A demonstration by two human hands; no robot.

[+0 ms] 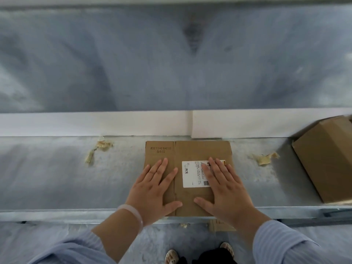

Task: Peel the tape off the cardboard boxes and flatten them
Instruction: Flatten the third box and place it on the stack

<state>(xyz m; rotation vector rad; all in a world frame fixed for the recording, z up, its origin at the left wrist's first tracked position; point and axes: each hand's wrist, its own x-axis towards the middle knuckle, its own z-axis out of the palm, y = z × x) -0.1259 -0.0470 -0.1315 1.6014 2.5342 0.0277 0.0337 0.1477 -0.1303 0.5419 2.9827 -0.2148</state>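
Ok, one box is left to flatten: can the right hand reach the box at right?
Probably yes: the right hand rests open on the flattened box, and only a tape scrap lies between it and the unflattened box.

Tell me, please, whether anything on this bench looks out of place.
Crumpled yellowish tape scraps litter the grey metal bench, one clump left and another right of the flattened brown cardboard box.
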